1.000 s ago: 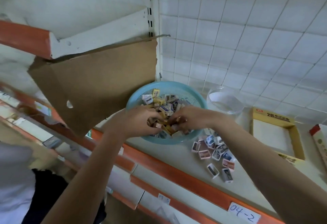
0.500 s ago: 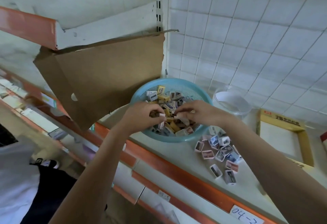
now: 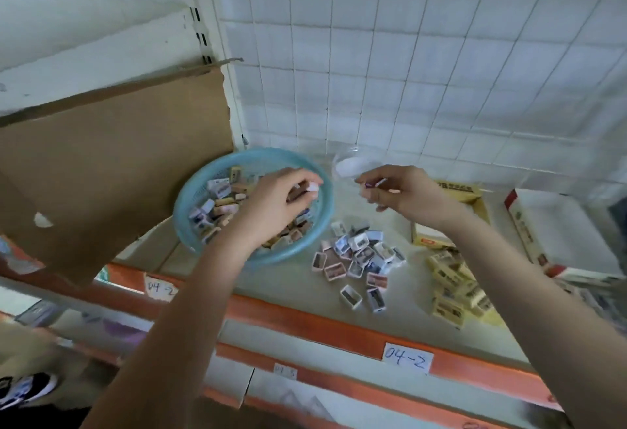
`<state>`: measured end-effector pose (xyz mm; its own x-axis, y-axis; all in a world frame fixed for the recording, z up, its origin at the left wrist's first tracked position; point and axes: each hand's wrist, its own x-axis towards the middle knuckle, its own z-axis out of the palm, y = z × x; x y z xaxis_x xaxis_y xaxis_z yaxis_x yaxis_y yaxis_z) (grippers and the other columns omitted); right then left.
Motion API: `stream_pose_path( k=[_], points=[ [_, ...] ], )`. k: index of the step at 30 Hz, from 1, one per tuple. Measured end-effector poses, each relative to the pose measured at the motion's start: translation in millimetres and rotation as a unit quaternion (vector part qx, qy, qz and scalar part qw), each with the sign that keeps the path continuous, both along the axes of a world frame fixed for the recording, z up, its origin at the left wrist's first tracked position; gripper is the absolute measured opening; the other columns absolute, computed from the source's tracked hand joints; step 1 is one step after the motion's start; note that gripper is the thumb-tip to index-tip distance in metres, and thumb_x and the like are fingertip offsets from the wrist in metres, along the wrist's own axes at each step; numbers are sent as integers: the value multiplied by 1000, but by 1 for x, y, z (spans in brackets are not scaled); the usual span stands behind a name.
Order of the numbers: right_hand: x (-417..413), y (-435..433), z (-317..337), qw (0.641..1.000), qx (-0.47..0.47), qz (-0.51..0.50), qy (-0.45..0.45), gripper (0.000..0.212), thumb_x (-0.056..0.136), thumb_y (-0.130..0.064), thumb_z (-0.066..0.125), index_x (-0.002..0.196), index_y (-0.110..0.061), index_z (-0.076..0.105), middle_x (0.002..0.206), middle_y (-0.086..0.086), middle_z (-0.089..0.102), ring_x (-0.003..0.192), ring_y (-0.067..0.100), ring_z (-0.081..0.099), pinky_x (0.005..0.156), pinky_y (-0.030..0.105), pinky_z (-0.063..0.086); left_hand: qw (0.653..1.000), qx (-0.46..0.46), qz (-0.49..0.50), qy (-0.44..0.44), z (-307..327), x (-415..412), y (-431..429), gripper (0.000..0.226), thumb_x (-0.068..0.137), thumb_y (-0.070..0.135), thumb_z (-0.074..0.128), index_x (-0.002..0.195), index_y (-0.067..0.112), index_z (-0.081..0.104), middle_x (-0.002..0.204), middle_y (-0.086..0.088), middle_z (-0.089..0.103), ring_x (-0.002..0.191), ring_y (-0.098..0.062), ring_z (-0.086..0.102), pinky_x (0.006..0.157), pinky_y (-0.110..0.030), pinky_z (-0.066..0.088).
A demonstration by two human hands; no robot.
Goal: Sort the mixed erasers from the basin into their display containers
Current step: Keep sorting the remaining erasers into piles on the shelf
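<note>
Left hand (image 3: 274, 204) pinches white eraser (image 3: 312, 187) above basin (image 3: 291, 255), right hand (image 3: 403, 194) pinches small eraser (image 3: 376, 183) alongside

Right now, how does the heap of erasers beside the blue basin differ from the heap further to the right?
Colour: the near-basin heap has white, pink and bluish sleeves; the right heap is all pale yellow.
Place: the near-basin heap lies just right of the blue basin; the right heap lies in front of the yellow box.
Both lie loose on the shelf, in no container.
</note>
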<state>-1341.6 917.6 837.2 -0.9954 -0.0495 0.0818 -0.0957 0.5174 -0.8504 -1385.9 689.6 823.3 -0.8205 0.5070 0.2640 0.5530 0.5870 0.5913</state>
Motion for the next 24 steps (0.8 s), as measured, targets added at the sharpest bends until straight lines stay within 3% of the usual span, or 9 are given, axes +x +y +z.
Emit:
stream_pose_path(
  k=[5,8,9,12,15,17,19,22,24],
  points=[
    [56,53,-9,995,57,-77,-16,20,86,-14,67,102,-24,66,89,-11,63,63,-1,58,66,14,48,996,0,-87,-18,1,12,68,23,87,11,66,109,18,66,98,6,64,81,-4,60,70,-2,37],
    [93,87,-10,987,60,-145,-22,20,86,-16,67,104,-23,66,94,-7,66,73,2,62,74,23,54,988,-20,-149,-33,-4,22,108,25,87,12,65,111,20,65,101,4,65,87,-8,62,79,-19,48],
    [106,99,-11,981,71,-177,-13,20,86,-15,67,105,-20,67,96,-6,67,72,-2,61,71,17,52,985,-21,-166,-35,-5,26,122,25,87,13,65,111,21,65,100,5,64,87,-8,62,80,-21,49],
    [147,130,-14,951,71,-299,25,14,83,-17,69,97,-21,70,95,-6,71,74,-6,60,69,5,45,974,-30,-218,-51,-9,45,165,26,88,15,64,112,24,64,96,9,63,86,-5,61,71,-5,42],
    [188,154,-17,918,54,-391,31,15,83,-18,70,97,-22,71,92,-9,71,80,-2,63,71,11,48,960,-43,-273,-41,-14,62,206,23,88,14,65,110,21,66,97,10,63,87,-6,60,68,-1,38],
    [212,166,-22,904,70,-420,16,17,83,-15,69,99,-20,72,91,-9,70,81,1,64,73,16,51,953,-47,-297,-35,-20,73,233,22,87,15,66,108,21,66,95,10,63,86,-8,62,69,-8,41],
    [231,175,-28,895,88,-437,1,15,81,-15,68,93,-24,72,88,-13,69,79,-2,62,69,9,47,946,-62,-317,-38,-26,84,257,22,87,17,66,109,21,67,95,10,62,85,-6,61,70,-12,43],
    [247,185,-41,888,108,-445,-32,15,82,-15,68,93,-24,71,85,-16,65,76,-2,59,62,0,39,930,-85,-356,-37,-37,102,284,24,87,15,66,110,20,67,103,9,65,91,-5,60,73,-6,41],
    [252,188,-48,890,116,-437,-64,19,83,-14,68,101,-19,70,90,-11,65,78,0,57,67,2,40,919,-97,-381,-26,-42,112,298,24,86,12,65,110,18,68,104,7,63,95,-7,59,75,-4,38]
  ],
)
